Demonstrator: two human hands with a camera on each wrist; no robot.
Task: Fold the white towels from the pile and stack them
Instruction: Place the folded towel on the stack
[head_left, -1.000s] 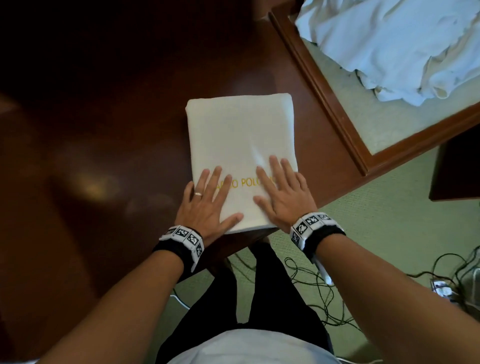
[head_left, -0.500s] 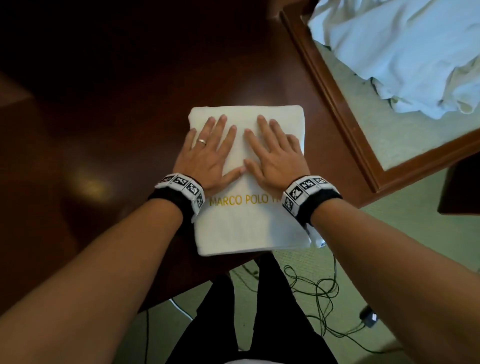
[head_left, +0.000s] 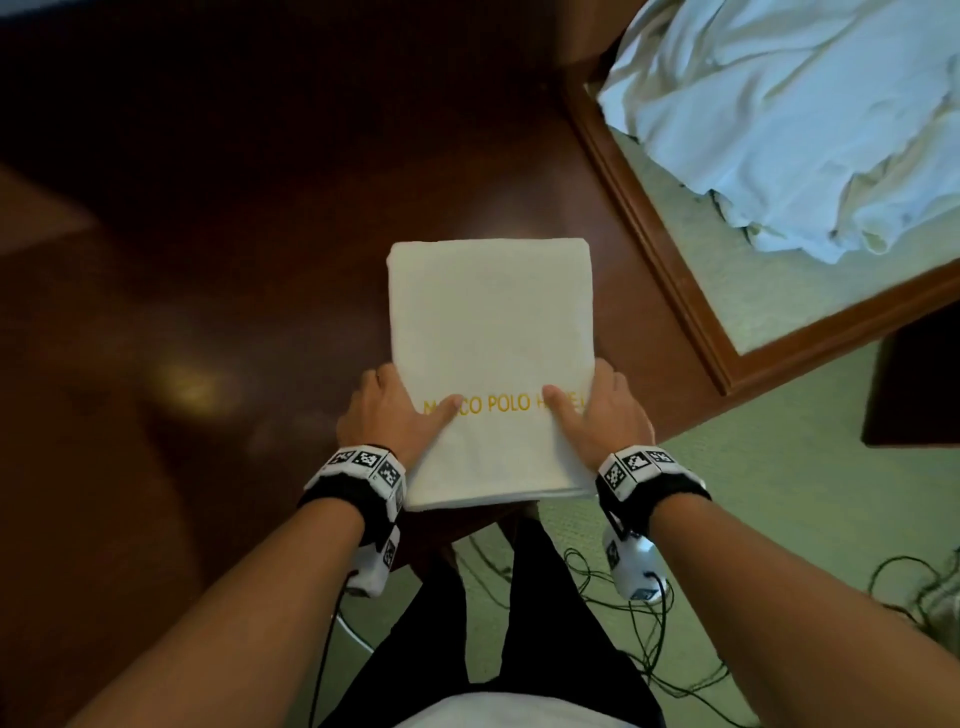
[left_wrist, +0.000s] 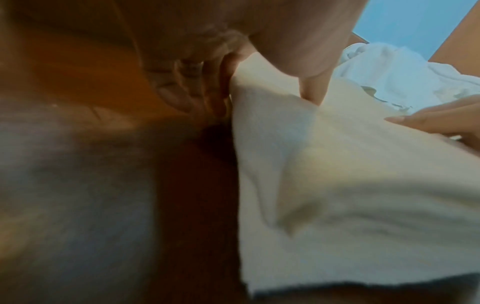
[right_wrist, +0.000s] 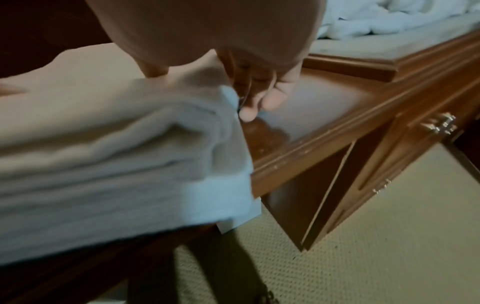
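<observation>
A folded white towel (head_left: 491, 332) with gold lettering lies on the dark wooden table (head_left: 234, 234), its near end jutting over the table's front edge. My left hand (head_left: 387, 410) grips the towel's left edge, thumb on top and fingers tucked under the side. My right hand (head_left: 605, 410) grips the right edge the same way. The left wrist view shows my left thumb on the towel (left_wrist: 337, 164). In the right wrist view the towel's (right_wrist: 116, 154) stacked layers show, with my right hand's fingers (right_wrist: 255, 102) curled down beside them. The pile of unfolded white towels (head_left: 789, 119) lies at the upper right.
The pile rests on a green-topped surface with a raised wooden frame (head_left: 670, 270) right of the table. Green carpet (head_left: 779, 519) with black cables (head_left: 623, 613) lies below, near my legs. A drawer front with a metal handle (right_wrist: 439, 123) is at the right.
My hands lay flat on the towel's near end, slid to its far half, then came back to its sides; thumbs now on top, fingers under the edges.
</observation>
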